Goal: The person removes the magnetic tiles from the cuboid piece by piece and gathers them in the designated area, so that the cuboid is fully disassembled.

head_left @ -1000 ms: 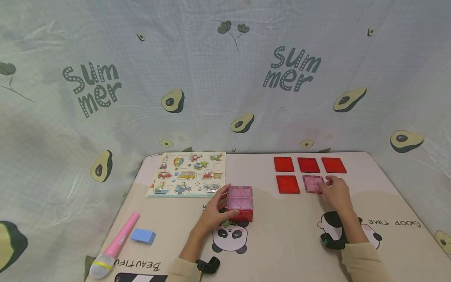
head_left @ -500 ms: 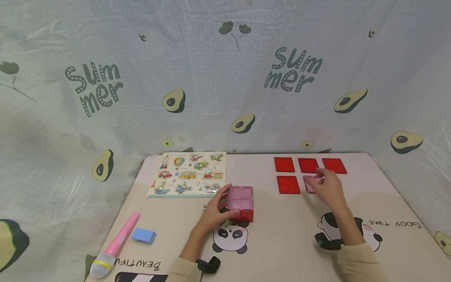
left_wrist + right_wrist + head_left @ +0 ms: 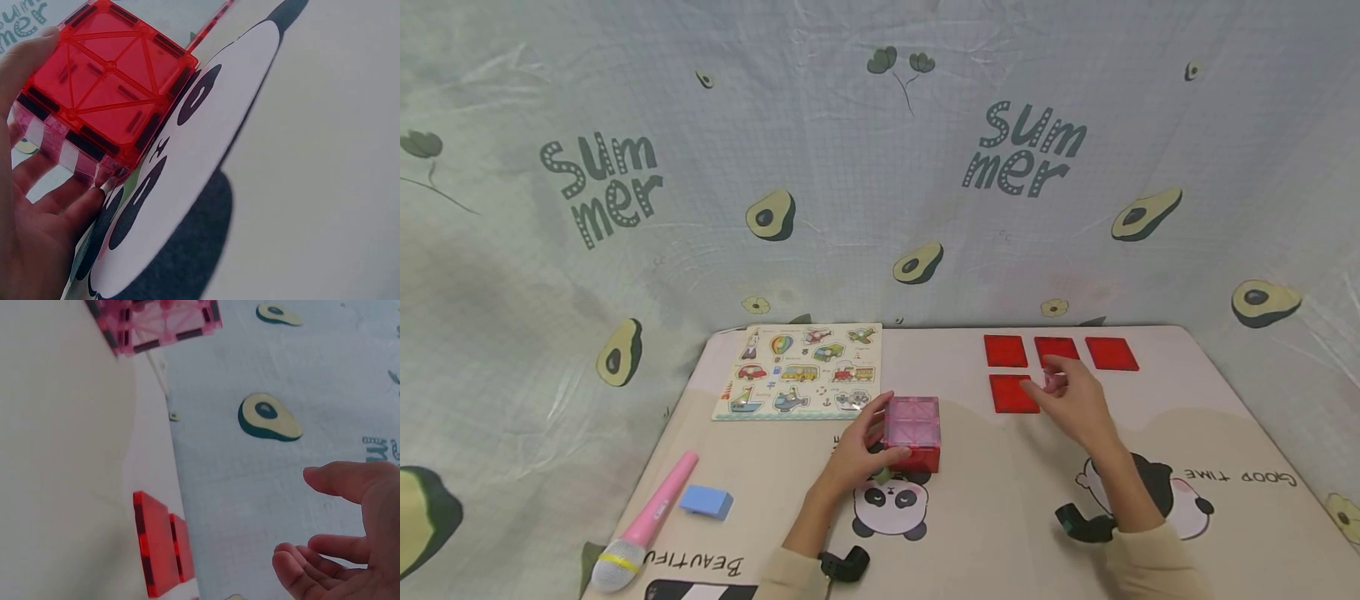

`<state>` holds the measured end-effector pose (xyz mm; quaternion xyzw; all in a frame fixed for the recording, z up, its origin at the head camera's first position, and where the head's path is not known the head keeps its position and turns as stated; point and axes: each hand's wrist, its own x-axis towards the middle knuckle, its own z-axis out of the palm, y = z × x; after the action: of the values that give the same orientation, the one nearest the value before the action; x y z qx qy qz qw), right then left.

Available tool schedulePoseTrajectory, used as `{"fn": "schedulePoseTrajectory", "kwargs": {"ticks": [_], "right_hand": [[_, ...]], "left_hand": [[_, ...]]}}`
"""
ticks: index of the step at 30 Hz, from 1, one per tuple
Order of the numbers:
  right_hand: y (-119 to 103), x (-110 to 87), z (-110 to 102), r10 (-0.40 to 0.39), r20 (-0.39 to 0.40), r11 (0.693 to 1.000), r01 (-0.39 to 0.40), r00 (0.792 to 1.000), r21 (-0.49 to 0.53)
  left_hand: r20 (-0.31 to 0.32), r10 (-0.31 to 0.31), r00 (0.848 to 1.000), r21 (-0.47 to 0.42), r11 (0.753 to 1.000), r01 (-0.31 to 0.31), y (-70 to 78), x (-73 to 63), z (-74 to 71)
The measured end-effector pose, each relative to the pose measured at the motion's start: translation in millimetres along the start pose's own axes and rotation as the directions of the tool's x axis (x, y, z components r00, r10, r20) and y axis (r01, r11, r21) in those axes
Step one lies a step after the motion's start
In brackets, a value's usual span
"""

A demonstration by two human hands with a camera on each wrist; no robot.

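Observation:
My left hand (image 3: 855,454) holds a cube of translucent magnetic tiles (image 3: 913,423), pink on top with a red front. In the left wrist view the thumb lies at the edge of the cube's red face (image 3: 115,69), and the fingers curl along a pink side. My right hand (image 3: 1078,404) hovers at the right beside a red square tile (image 3: 1009,395); thumb and fingers stand apart with nothing between them in the right wrist view (image 3: 337,544). A bit of a pink tile (image 3: 1054,381) shows between its fingers in the head view, the rest hidden behind the hand.
More red tiles (image 3: 1004,351) lie in a row at the back right. A picture puzzle board (image 3: 797,372) is at the back left. Front left are a pink toy microphone (image 3: 651,517) and a blue block (image 3: 706,502). Printed fabric (image 3: 835,150) rises behind the table.
My right hand has moved left, from the right edge of the pink tile across it towards the red tile. The left hand and the cube have stayed in place.

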<state>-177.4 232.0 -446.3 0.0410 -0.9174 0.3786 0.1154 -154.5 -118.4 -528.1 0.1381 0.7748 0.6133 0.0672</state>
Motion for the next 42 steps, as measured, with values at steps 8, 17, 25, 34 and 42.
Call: {"fn": "schedulePoseTrajectory", "kwargs": {"ticks": [8, 17, 25, 34, 42], "right_hand": [[-13.1, -3.6, 9.1, -0.041, 0.042, 0.999, 0.041, 0.998, -0.001], [-28.1, -9.2, 24.7, -0.064, 0.069, 0.998, 0.063, 0.996, 0.004], [-41.5, -14.1, 41.0, -0.068, 0.132, 0.997, 0.065, 0.989, 0.031], [-54.5, -22.0, 59.4, -0.102, 0.186, 0.994, 0.092, 0.977, 0.062], [-68.8, -28.3, 74.8, -0.1, 0.24, 0.993, 0.082, 0.966, 0.085]], "left_hand": [[0.001, -0.002, 1.0, -0.005, 1.0, 0.002, 0.5, -0.5, 0.0], [0.0, 0.001, 1.0, 0.016, 1.0, -0.001, -0.1, -0.2, 0.0], [0.006, 0.006, 1.0, 0.03, 1.0, -0.006, 0.5, -0.3, -0.3], [0.006, 0.016, 1.0, 0.029, 0.999, -0.017, 1.4, -0.5, -0.3], [0.011, 0.02, 1.0, 0.034, 0.999, -0.02, 0.5, 0.0, -0.1]]}}
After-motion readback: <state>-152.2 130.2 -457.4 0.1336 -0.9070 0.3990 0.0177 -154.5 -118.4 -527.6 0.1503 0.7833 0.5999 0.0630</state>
